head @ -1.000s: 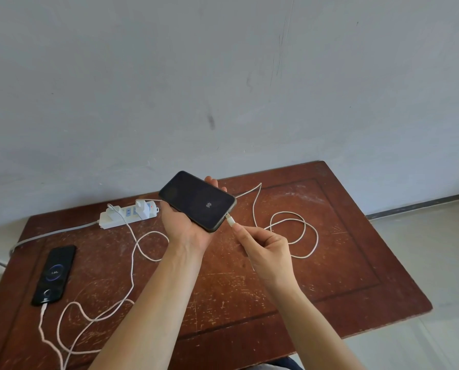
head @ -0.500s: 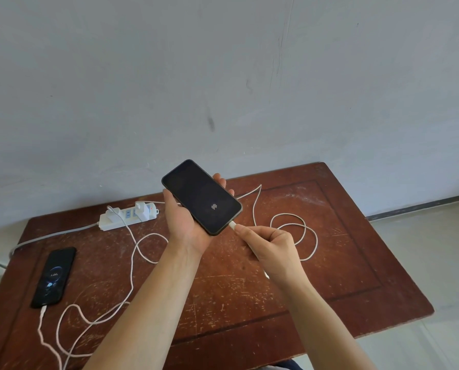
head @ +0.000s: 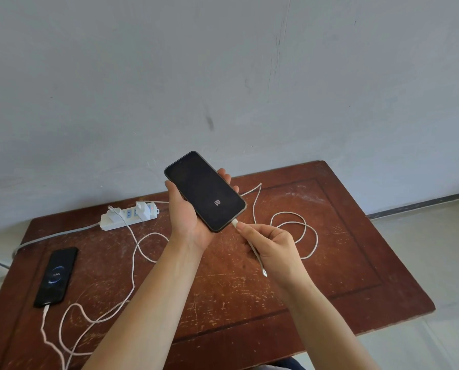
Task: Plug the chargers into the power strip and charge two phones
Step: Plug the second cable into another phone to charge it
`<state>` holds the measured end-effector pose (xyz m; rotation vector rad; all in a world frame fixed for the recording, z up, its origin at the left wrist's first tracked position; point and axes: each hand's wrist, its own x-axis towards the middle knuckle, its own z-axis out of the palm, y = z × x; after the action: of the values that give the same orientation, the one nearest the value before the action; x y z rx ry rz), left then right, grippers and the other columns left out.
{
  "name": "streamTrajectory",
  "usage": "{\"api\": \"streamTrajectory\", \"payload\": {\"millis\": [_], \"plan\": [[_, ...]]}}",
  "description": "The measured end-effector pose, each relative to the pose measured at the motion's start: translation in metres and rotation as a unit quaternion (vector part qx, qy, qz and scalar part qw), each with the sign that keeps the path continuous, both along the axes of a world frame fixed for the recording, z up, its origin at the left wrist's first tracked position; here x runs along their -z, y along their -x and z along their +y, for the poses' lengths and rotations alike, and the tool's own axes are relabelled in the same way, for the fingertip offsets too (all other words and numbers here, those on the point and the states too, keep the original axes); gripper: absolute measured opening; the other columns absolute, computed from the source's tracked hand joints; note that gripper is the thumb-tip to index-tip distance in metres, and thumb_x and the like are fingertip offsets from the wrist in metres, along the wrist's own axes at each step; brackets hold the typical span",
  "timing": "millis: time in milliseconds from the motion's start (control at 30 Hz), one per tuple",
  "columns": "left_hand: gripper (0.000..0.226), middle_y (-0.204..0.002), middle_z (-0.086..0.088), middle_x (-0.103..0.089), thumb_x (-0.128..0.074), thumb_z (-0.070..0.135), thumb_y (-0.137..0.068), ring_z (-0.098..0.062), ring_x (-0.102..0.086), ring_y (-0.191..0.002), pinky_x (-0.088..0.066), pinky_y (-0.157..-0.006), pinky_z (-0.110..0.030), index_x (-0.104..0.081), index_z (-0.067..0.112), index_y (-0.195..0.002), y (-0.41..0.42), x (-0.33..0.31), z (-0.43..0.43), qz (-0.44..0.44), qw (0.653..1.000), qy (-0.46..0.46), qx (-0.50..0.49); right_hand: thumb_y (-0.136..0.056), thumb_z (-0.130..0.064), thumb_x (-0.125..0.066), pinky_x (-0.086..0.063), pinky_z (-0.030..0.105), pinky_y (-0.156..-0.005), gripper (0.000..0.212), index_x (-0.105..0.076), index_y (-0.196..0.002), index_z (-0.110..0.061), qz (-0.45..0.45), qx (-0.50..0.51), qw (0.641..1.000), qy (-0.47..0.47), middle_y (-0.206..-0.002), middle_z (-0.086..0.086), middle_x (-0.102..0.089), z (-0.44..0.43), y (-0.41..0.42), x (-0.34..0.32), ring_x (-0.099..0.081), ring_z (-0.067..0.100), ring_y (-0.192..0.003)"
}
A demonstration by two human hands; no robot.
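Note:
My left hand (head: pixel 188 220) holds a black phone (head: pixel 205 190) above the table, screen up, with a small logo lit on it. My right hand (head: pixel 272 245) pinches the white cable plug (head: pixel 235 223), which sits at the phone's bottom edge. That cable (head: pixel 307 231) loops over the table to the right. A second black phone (head: pixel 56 276) lies flat at the left with a charging screen and a white cable (head: pixel 45 312) in its lower end. The white power strip (head: pixel 128 214) at the back holds two white chargers (head: pixel 143 209).
The worn brown wooden table (head: pixel 356 263) stands against a grey wall. The strip's grey cord (head: pixel 57 235) runs off the left edge. White cable loops (head: pixel 140 252) lie across the left half of the table. A pale floor shows to the right.
Both hands have lifted the phone slightly higher and tilted it. The plug has gone from just off the phone's bottom edge to seated against it.

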<state>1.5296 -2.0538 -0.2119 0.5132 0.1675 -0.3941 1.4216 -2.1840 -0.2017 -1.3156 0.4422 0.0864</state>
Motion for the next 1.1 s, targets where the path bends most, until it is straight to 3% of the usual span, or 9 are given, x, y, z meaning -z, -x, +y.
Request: {"api": "streamTrajectory", "payload": {"millis": [367,767,933,1100], "plan": [[0.075,-0.129,-0.013,-0.065,-0.033,0.073,-0.092,-0.033,-0.063,-0.121,-0.053,-0.094,-0.053,-0.056,0.018,-0.138,0.004,0.003,-0.002,0.010,1.000,0.015,0.002,-0.084,-0.034,-0.078,-0.052,0.023,-0.068,0.024,-0.078,-0.076,-0.011,0.004,0.018,1.000,-0.007,-0.068,0.002,-0.064,0.002,0.002,0.000,-0.056,0.012,-0.065],[0.074,-0.133,-0.012,-0.064,-0.034,0.073,-0.092,-0.032,-0.059,-0.126,-0.049,-0.102,-0.054,-0.059,0.018,-0.135,0.008,0.006,0.001,0.013,1.000,0.013,0.009,-0.086,-0.033,-0.076,-0.054,0.020,-0.067,0.021,-0.080,-0.079,-0.014,0.005,0.021,1.000,0.004,-0.067,-0.002,-0.068,0.004,0.004,0.005,-0.060,0.009,-0.064],[0.074,-0.137,-0.014,-0.062,-0.035,0.072,-0.092,-0.032,-0.061,-0.123,-0.048,-0.103,-0.052,-0.061,0.017,-0.134,0.008,0.003,0.004,0.012,0.999,-0.012,0.028,-0.092,-0.037,-0.069,-0.056,0.022,-0.074,0.024,-0.078,-0.106,-0.020,-0.009,-0.014,1.000,0.026,-0.087,-0.001,-0.078,-0.003,0.001,0.004,-0.071,0.009,-0.077],[0.072,-0.129,-0.015,-0.066,-0.037,0.073,-0.091,-0.032,-0.061,-0.123,-0.044,-0.107,-0.050,-0.073,0.017,-0.118,0.007,0.004,0.006,0.022,0.996,-0.068,0.047,-0.098,-0.039,-0.059,-0.059,0.029,-0.081,0.028,-0.080,-0.099,-0.021,-0.011,0.004,1.000,-0.007,-0.094,0.007,-0.079,-0.009,-0.002,0.007,-0.072,0.016,-0.083]]}}
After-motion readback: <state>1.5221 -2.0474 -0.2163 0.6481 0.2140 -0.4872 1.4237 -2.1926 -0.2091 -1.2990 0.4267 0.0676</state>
